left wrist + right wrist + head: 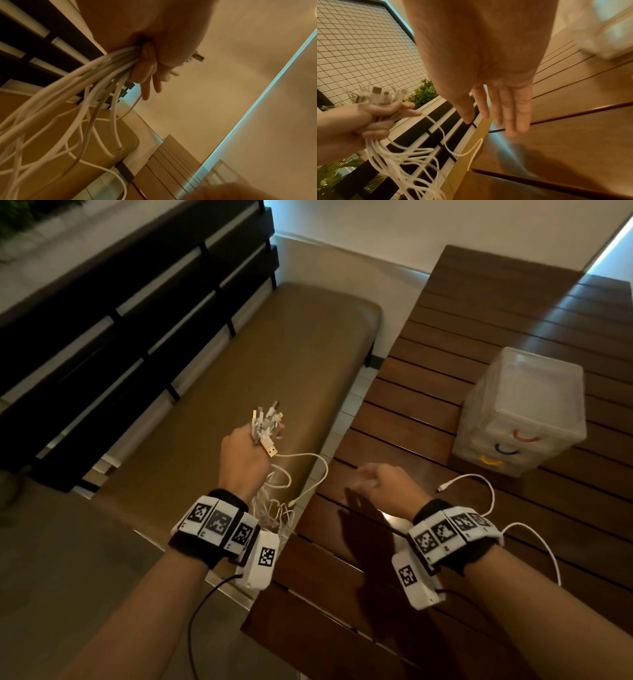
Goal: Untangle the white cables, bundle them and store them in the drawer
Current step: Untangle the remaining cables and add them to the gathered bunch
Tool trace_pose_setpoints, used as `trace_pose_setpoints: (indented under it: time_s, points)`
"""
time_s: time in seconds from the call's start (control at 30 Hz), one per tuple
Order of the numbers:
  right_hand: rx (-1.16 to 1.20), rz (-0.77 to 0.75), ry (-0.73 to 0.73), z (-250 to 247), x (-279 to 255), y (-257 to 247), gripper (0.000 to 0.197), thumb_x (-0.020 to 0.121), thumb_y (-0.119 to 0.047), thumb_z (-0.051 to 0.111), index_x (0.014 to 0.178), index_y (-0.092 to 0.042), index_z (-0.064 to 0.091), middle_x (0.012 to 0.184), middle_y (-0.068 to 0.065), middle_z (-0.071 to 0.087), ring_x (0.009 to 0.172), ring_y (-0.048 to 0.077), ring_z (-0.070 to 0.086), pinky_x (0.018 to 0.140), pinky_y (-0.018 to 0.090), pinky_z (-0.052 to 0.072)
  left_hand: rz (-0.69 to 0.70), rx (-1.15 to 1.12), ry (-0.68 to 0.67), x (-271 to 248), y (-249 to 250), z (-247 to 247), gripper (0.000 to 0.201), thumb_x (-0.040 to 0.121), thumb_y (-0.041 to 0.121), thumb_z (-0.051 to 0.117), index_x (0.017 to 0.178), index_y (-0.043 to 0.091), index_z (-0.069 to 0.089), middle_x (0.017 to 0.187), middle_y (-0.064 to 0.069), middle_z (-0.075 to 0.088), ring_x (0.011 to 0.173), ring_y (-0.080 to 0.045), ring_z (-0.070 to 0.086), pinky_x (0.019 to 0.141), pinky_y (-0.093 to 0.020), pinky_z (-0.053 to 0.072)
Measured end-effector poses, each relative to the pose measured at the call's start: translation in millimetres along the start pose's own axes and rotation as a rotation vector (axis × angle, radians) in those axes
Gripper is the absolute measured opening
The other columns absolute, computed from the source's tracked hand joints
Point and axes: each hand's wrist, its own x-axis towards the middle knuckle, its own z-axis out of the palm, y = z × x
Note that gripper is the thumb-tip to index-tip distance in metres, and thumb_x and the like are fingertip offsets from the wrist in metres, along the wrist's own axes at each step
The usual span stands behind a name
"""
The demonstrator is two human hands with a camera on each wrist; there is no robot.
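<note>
My left hand (245,451) grips a bunch of white cables (274,498) just below their plugs (265,419), which stick up above the fist; the cords hang down in tangled loops over the bench edge. The left wrist view shows the cords (96,75) leaving my fist (149,65). My right hand (380,484) hovers over the wooden table, fingers (510,108) straight and empty. One loose white cable (486,491) lies on the table by my right wrist. The translucent drawer unit (524,412) with red, blue and yellow handles stands at the right, its drawers pushed in.
A slatted wooden table (462,542) fills the right side. To the left stands a brown padded bench (239,364) with a dark slatted backrest (120,320). Green plants (423,93) stand behind the bench.
</note>
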Motion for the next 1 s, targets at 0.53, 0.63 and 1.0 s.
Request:
trace_pose_setpoints:
  time_s: [0.53, 0.63, 1.0]
  points:
    - [-0.116, 0.158, 0.157, -22.0, -30.7, 106.9, 0.020, 0.094, -0.023, 0.057, 0.107, -0.017, 0.071, 0.105, 0.007, 0.071, 0.101, 0.025, 0.064, 0.083, 0.032, 0.050, 0.135, -0.055, -0.143, -20.6, 48.5, 30.4, 0.024, 0.096, 0.012, 0.053, 0.087, 0.025, 0.072, 0.086, 0.009, 0.070, 0.079, 0.001, 0.061, 0.067, -0.011, 0.043]
    - [-0.187, 0.209, 0.259, -29.9, -24.2, 127.8, 0.017, 0.089, -0.013, 0.058, 0.100, -0.012, 0.072, 0.103, 0.011, 0.069, 0.098, 0.028, 0.065, 0.076, 0.029, 0.047, 0.138, -0.241, -0.244, -41.5, 59.7, 49.4, 0.024, 0.094, 0.005, 0.055, 0.087, 0.017, 0.074, 0.072, 0.009, 0.066, 0.063, 0.001, 0.057, 0.054, -0.012, 0.042]
    - [-0.520, 0.139, 0.256, -18.6, -9.5, 151.0, 0.047, 0.088, -0.004, 0.059, 0.132, -0.013, 0.048, 0.135, 0.010, 0.042, 0.124, 0.032, 0.041, 0.096, 0.040, 0.042, 0.213, -0.171, -0.382, -66.8, 79.9, 122.8, 0.019, 0.095, 0.011, 0.053, 0.085, 0.007, 0.069, 0.083, -0.013, 0.069, 0.066, -0.018, 0.056, 0.056, -0.023, 0.040]
